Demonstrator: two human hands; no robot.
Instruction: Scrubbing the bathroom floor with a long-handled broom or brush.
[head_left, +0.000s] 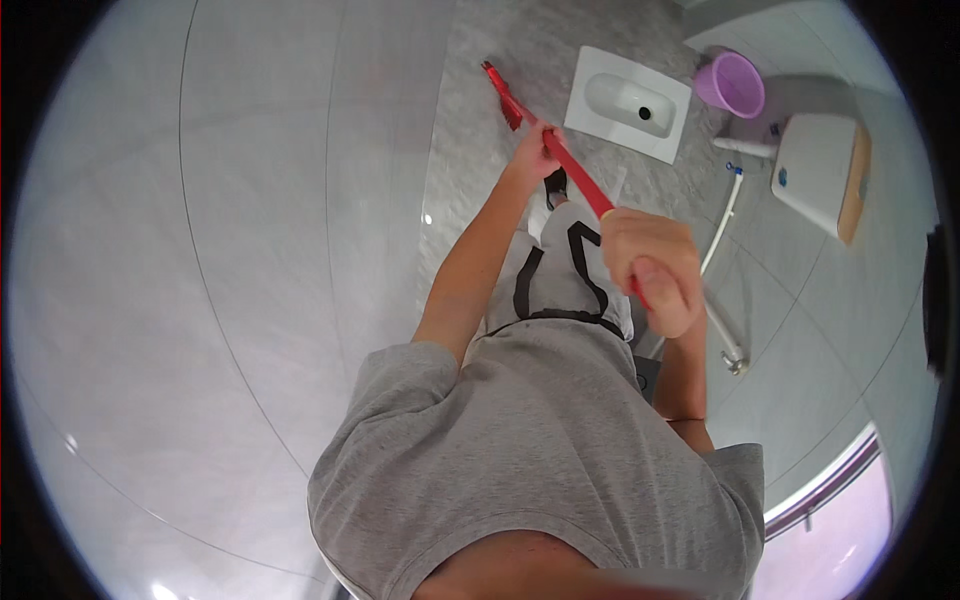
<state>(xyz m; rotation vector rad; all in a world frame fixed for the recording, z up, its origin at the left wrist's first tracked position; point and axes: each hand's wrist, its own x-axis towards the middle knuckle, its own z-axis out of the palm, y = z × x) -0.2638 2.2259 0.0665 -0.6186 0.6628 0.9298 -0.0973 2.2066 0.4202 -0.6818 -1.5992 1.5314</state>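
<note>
Just left of the toilet [610, 98], the left hand [535, 152] wraps closed around the red broom [580, 172]; nearer the body, the right hand [652, 265] clenches its upper end, likely for leverage.

Pale tiled walls [260, 250] enclose a grey marbled floor [460, 150].

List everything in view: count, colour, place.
Long-handled brush: 1, red, upper centre
Squat toilet: 1, white, top
Bucket: 1, purple, upper right
Cistern: 1, white, upper right
Piping: count unclear, white, right of centre
Floor: 1, grey, top
Walls: count unclear, grey, left and right
Unidentified object: 1, black, right edge
Panel: 1, pale pink, lower right
Shirt: 1, grey, bottom
Trousers: 1, grey and black, centre
Shoe: 1 visible, black, centre
Left hand, right hand: 2, bare, on brush
</note>
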